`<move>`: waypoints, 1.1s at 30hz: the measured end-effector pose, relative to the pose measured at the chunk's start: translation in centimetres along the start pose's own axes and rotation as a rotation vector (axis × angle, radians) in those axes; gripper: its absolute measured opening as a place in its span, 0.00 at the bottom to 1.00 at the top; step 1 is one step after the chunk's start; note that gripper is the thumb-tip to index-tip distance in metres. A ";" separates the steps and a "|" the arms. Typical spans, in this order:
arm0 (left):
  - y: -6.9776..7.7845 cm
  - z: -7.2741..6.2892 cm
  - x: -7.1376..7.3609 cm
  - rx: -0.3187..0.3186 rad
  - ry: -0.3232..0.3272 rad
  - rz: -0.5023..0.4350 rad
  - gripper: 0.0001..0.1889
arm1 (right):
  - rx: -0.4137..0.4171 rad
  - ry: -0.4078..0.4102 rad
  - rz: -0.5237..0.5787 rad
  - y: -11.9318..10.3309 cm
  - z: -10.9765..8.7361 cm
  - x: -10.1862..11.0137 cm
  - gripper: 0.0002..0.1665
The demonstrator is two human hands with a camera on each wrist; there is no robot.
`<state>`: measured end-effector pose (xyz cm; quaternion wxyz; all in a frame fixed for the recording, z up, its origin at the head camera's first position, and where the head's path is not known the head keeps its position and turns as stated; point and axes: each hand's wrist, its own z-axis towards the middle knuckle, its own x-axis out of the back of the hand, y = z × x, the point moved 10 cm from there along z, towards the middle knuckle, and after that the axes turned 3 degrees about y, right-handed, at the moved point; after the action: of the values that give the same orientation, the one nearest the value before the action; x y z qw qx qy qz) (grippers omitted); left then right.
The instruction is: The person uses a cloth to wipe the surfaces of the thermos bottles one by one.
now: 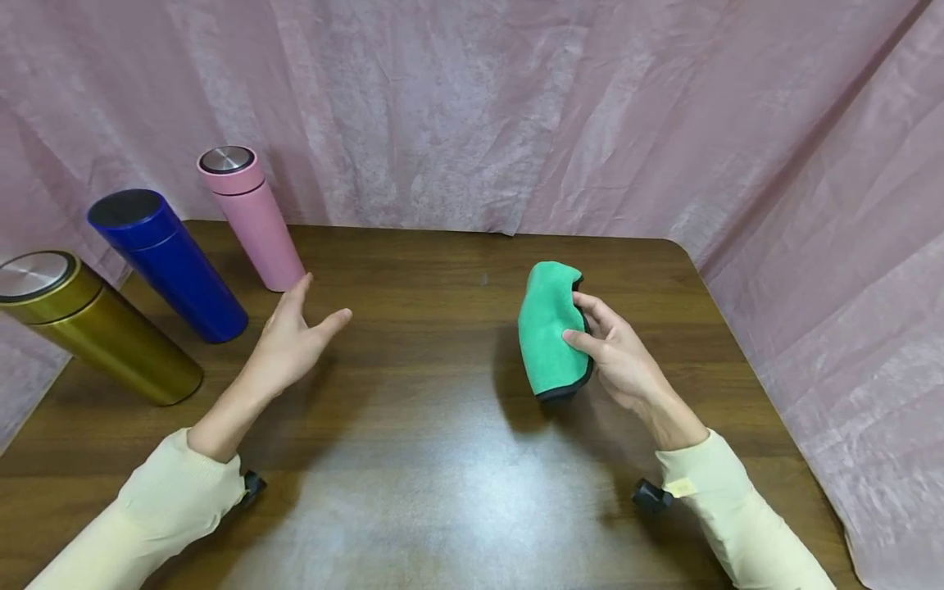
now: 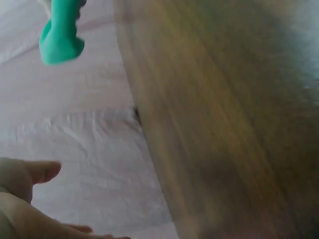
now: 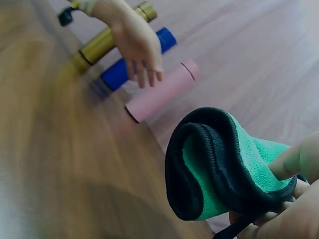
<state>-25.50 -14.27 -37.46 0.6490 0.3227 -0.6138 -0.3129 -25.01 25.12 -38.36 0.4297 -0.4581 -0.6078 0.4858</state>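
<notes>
My right hand [image 1: 623,356] pinches a folded green cloth [image 1: 549,328] with black edging, held above the right side of the table. In the right wrist view the folded layers of the cloth [image 3: 244,154] show between thumb and fingers. My left hand [image 1: 291,336] is spread with nothing in it, its thumb pointing right. It is nearest to the pink thermos bottle [image 1: 258,225], which stands upright at the back left. A blue bottle [image 1: 173,270] and a gold bottle [image 1: 111,336] stand beside it in a slanting row.
The brown wooden table [image 1: 413,475] has a rounded far right corner. Pink curtains [image 1: 457,115] hang behind it and along the right side. Small black wrist cameras [image 1: 652,496] sit at both cream sleeves [image 1: 184,483].
</notes>
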 end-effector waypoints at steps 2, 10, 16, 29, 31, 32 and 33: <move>0.5 -0.8 -0.7 -0.039 -0.055 0.070 0.49 | -0.009 -0.013 0.017 -0.3 0.8 0.2 0.37; 1.5 -2.3 -1.9 -0.081 -0.150 0.140 0.48 | -0.073 -0.006 0.051 0.5 4.8 1.1 0.41; 1.3 -2.6 -2.2 -0.101 -0.161 0.153 0.47 | -0.128 -0.016 0.075 2.4 7.4 1.2 0.41; 0.7 -2.6 -2.4 -0.105 -0.175 0.159 0.48 | -0.171 0.017 -0.231 4.5 9.9 1.9 0.38; 0.7 -2.6 -2.3 -0.108 -0.175 0.159 0.47 | -0.131 0.054 -0.367 4.2 10.1 2.2 0.36; 0.7 -2.6 -2.3 -0.110 -0.174 0.160 0.47 | -0.105 0.072 -0.434 4.0 10.1 2.3 0.35; 0.7 -2.6 -2.3 -0.111 -0.173 0.160 0.47 | -0.080 0.091 -0.493 3.8 10.2 2.4 0.34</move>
<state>-23.06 -11.91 -38.38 0.6333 0.2079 -0.6731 -0.3204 -34.89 25.87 -43.53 0.5438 -0.3340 -0.7000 0.3205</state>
